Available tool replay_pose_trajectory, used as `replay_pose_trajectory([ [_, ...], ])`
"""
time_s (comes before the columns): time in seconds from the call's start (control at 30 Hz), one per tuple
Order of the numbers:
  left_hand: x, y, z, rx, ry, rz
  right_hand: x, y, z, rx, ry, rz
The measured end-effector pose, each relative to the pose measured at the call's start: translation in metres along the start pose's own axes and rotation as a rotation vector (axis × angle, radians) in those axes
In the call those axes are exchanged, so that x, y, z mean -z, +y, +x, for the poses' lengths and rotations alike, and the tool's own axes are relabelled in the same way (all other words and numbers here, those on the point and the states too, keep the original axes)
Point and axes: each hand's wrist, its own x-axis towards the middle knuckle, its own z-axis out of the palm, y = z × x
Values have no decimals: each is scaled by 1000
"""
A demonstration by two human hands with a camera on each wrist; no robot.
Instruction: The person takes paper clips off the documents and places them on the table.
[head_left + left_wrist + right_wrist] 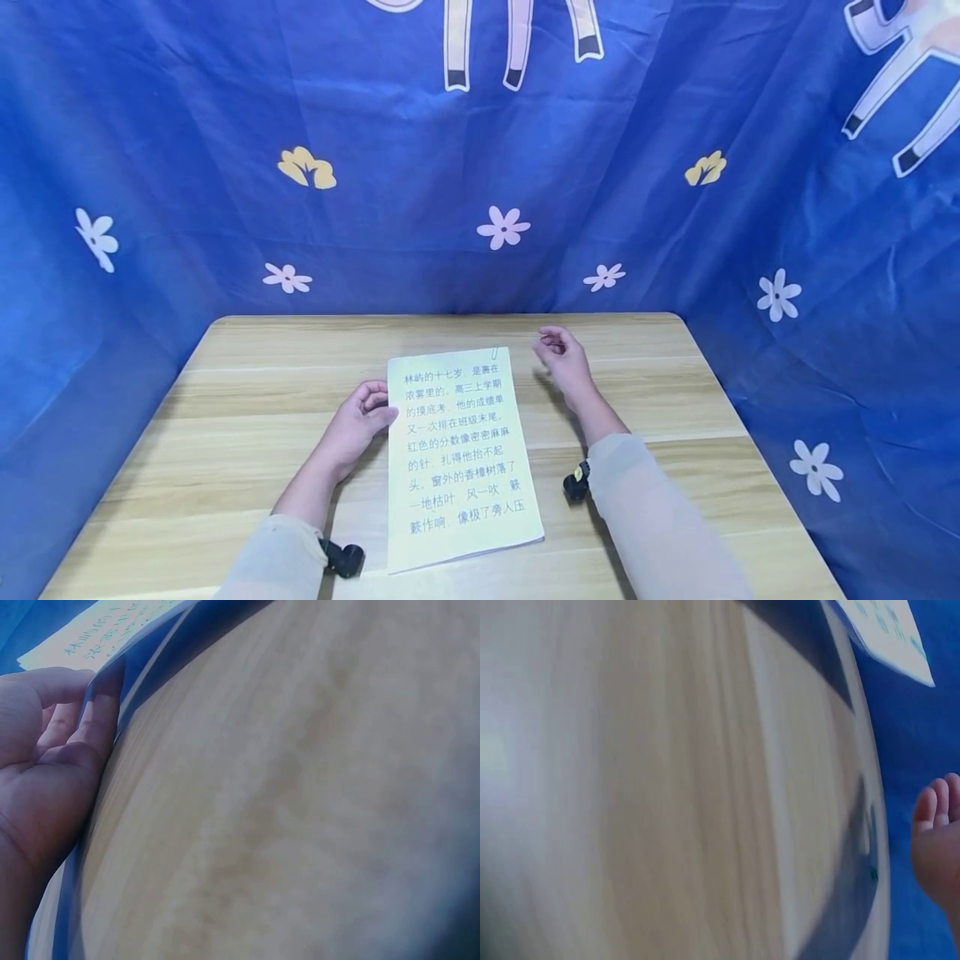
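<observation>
A stack of pale yellow paper (461, 546) printed with large Chinese characters stands out in the head view, its near edge showing a few layers. A green paper clip (495, 353) sits on its top edge near the right corner. My left hand (358, 429) grips the stack's left edge, thumb over the top face and fingers behind; in the left wrist view the edge is raised off the table. Right of the stack's top corner, my right hand (566, 362) is apart from the paper, fingers loosely curled and nothing visible in them.
The wooden table (262, 400) has rounded far corners. Blue cloth (420, 208) with flowers and animal legs hangs behind and at both sides. In the right wrist view, a tiny green thing (874, 874) shows by the hand's shadow. Black wrist cameras (345, 559) are worn under the sleeves.
</observation>
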Motion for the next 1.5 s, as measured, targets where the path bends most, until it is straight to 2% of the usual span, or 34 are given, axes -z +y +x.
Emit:
replay_pose_trajectory([
  [0.27, 0, 1, -2, -1, -5, -7, -34, 6, -7, -48, -167, 118],
  [0.43, 0, 1, -3, -3, -9, -5, -48, 7, -10, -82, -200, 154],
  [0.67, -1, 1, -2, -12, -12, -12, -56, 8, -11, -47, -177, 122],
  [0.9, -1, 0, -2, -11, -9, -16, -60, 7, -11, -36, -119, 27],
  [1.2, -1, -2, -1, -14, -10, -29, -61, 9, -10, -27, -84, -100],
  [1.5, -1, -4, 0, -16, -3, -30, -59, 7, -9, -26, -61, -82],
])
